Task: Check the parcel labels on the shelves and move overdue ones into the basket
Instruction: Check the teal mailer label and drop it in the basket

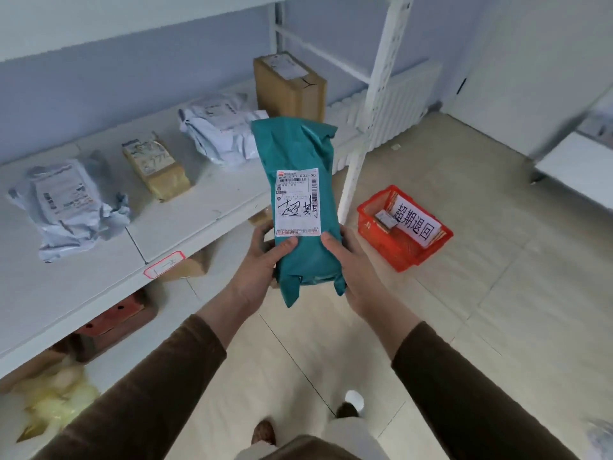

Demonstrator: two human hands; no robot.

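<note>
Teal parcel [298,207] stood nearly upright in front of the person, held at its lower end by both hands above the tiled floor [497,293]. Its white shipping label [297,200] faced the camera, with barcode print at the top and large black handwritten characters across the lower half. The left hand [262,260] was closed around the parcel's lower left edge, thumb pressed on the front just under the label; the right hand [351,263] gripped the lower right edge, thumb also on the front. Both brown sleeves [464,393] reached in from below. To the left ran the white shelf [199,207], carrying a crumpled grey mailer bag [69,207], a small tan padded package [156,167], a pale mailer bag [222,131] and a cardboard box [288,84] at the far end. On the floor to the right of the parcel sat the red basket [398,250], bearing a white sign [416,220] with printed characters and holding a small item that was too blurred to identify.
</note>
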